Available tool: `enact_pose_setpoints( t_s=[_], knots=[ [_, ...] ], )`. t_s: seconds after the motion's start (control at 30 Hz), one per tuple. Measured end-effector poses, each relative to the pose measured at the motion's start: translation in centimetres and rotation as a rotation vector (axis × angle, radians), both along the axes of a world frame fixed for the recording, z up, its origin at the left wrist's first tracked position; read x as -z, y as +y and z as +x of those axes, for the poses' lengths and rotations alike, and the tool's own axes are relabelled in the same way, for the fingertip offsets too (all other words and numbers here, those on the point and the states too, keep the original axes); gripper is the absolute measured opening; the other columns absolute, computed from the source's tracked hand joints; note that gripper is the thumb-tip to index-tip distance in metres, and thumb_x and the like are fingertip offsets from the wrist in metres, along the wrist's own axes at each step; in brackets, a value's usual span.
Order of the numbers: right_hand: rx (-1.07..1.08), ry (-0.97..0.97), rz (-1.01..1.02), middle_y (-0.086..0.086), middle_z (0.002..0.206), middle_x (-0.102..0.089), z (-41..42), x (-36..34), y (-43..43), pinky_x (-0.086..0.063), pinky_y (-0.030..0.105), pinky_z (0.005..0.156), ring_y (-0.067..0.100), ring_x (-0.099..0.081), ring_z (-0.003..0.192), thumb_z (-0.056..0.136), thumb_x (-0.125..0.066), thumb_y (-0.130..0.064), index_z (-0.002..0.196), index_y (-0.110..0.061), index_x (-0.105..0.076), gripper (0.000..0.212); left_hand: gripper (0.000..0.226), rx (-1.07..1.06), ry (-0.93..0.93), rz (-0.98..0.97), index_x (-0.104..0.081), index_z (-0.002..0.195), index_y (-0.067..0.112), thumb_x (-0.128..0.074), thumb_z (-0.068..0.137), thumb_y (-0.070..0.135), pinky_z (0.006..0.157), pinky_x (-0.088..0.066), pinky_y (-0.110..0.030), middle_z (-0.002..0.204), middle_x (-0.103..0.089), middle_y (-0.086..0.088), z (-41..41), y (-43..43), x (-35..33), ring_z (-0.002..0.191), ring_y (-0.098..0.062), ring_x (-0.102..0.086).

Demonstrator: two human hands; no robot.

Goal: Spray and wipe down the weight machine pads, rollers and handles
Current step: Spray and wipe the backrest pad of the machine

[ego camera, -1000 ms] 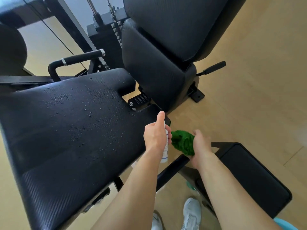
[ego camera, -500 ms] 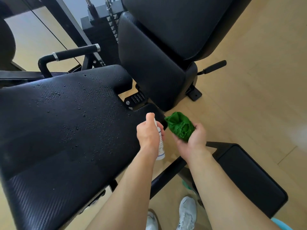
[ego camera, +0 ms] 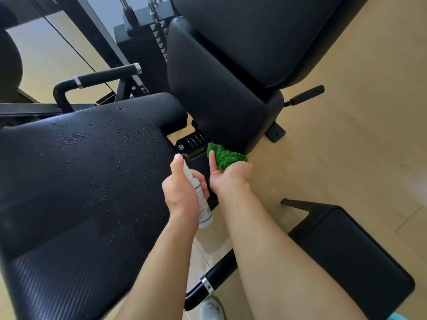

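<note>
Head view only. Our left hand (ego camera: 182, 192) wraps the small white plastic spray bottle (ego camera: 203, 205) round its barrel, one digit up on the nozzle head, over the near-right edge of the wide black textured seat pad (ego camera: 87, 181). Our right hand (ego camera: 228, 179) is palm-up, fingers cupped under the bunched green terry cloth (ego camera: 225, 157), one finger straight beside it. The cloth sits just below the lower edge of the upright black back pad (ego camera: 215, 88); we can't tell if it touches. The seat pad carries scattered droplets across its middle and far side, so we judge spraying done here and wiping pending. Handling: the bottle looks light, rigid, smooth and possibly wet, so keep the full wrap on the barrel, not the neck. The cloth is soft and limp with no shape of its own. Bunch it in the palm with finger pressure behind it, else it likely drags and folds on the textured surface. The pads look like cushioned vinyl fixed to the frame; the droplets bead rather than soak, so overlap passes or they smear. Probably not done yet: black grip handle with chrome collars (ego camera: 106, 77) far left, short black grip handle (ego camera: 305, 94) right of the back pad, lower black pad (ego camera: 351, 250) near right.
</note>
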State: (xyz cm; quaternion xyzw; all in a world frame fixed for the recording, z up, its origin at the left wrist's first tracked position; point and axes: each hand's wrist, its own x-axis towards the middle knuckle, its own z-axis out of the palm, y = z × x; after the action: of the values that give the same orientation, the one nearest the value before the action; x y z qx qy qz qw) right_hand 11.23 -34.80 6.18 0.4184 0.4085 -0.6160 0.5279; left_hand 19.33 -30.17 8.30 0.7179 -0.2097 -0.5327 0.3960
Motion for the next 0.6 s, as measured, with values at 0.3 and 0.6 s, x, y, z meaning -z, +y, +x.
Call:
enact_pose_setpoints(
  t_s=[0.3,0.6],
  knots=[
    [-0.954,0.907,-0.24,0.003,0.088,-0.071,-2.2,-4.2,4.6,-0.061,0.04,0.074,0.023,-0.07,0.085,0.099,-0.045,-0.032,0.102,-0.01,-0.065,0.029,0.06,-0.046,-0.042,-0.031,-0.059,0.062,0.009,-0.049,0.102,0.053,0.054,-0.048,-0.033,0.052,-0.058,-0.005,-0.3,0.2,-0.1,0.048,-0.02,-0.054],
    [-2.38,3.164,-0.045,0.021,0.158,-0.035,-0.9,1.3,-4.4,-0.008,0.06,0.122,0.043,-0.016,0.151,0.105,-0.031,-0.032,0.141,-0.014,-0.056,0.047,0.065,-0.085,-0.05,-0.039,-0.06,0.058,0.008,-0.047,0.103,0.053,0.059,-0.051,-0.036,0.049,-0.057,-0.004,0.5,0.2,-0.1,0.043,-0.017,-0.054]
  ],
)
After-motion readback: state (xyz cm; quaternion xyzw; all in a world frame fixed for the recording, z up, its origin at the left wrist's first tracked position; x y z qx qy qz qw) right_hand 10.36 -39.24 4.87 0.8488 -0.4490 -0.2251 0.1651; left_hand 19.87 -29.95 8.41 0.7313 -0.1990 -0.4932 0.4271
